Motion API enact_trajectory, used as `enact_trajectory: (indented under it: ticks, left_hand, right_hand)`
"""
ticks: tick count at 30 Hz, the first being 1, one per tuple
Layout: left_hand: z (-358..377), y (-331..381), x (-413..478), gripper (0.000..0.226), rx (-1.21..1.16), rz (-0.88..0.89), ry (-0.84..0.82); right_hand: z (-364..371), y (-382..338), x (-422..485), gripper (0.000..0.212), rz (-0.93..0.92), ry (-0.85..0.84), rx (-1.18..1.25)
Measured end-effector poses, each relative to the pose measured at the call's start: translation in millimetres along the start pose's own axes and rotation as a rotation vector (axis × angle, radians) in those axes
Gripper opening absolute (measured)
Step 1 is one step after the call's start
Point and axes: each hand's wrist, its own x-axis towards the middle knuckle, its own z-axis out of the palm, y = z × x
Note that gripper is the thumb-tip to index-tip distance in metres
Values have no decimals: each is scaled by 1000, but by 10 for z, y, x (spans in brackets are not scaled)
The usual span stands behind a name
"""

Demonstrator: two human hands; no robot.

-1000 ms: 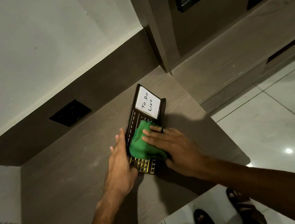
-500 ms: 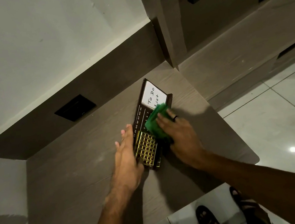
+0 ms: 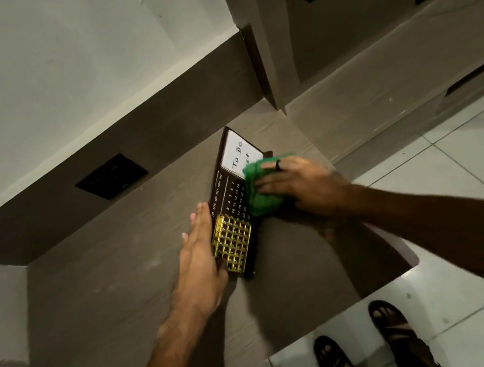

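Left hand braces the left edge of the dark calendar board, fingers straight and pressed together. The board lies flat on the wooden counter, "To Do" panel at the far end. On its right side, the right hand presses a green cloth down, fingers spread.

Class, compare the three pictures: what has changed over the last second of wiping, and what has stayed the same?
The right hand slid the green cloth up the calendar board, off the gold grid to the edge of the white To Do panel, uncovering the grid. Nothing was picked up or let go. The left hand stays flat against the board's left edge; the board still lies on the counter.
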Motion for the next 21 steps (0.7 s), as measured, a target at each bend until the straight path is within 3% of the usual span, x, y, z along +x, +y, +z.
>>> enact_trajectory:
  ticks: [6,9,12,17,21]
  left_hand:
    - [-8,70,42,106,-5,-48,-2]
    - [-17,78,39,106,-9,-43,-1]
    - [-31,82,39,107,15,-18,-10]
    - [-53,67,53,107,46,6,-20]
    - [-70,51,58,109,50,1,-35]
  right_hand:
    - [-210,208,316,70,293,129,5]
    - [-32,-50,60,57,117,188,29]
    - [-12,-78,-18,50,-38,99,-104]
    - [-30,86,223,56,317,140,-34]
    - [236,-343,-156,49,-54,87,-60]
